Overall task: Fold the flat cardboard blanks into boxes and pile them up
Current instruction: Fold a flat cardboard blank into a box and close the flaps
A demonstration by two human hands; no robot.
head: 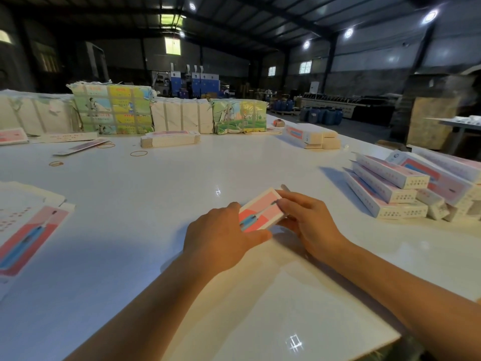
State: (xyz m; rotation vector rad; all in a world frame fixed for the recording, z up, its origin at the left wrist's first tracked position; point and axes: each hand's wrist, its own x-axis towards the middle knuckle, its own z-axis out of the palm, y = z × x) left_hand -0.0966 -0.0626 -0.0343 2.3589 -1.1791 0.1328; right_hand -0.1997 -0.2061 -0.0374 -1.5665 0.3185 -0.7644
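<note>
Gripping a pink-and-white box point(261, 211) from both ends, low over the white surface point(156, 194) near its front middle. Left hand point(221, 241) curling round the near end, thumb lying along the lower edge, fingers pressing on the printed top. Right hand point(304, 222) closing on the far right end, fingertips pinching the corner, with a small flap showing just beyond the fingers. Box lying between the two grips, tilted, its long side running from lower left to upper right, printed face up.

Sitting to the right, well apart from the hands: a pile of finished boxes point(393, 194), stacked slantwise in layers. Lying at the left edge: flat blanks point(28, 227), printed side up. Resting further back: a short stack of blanks point(170, 139), rubber bands point(138, 153) scattered near it, and a few more folded boxes point(312, 136) at the back right. Lining the far edge: strapped bundles point(114, 110) of printed card.
</note>
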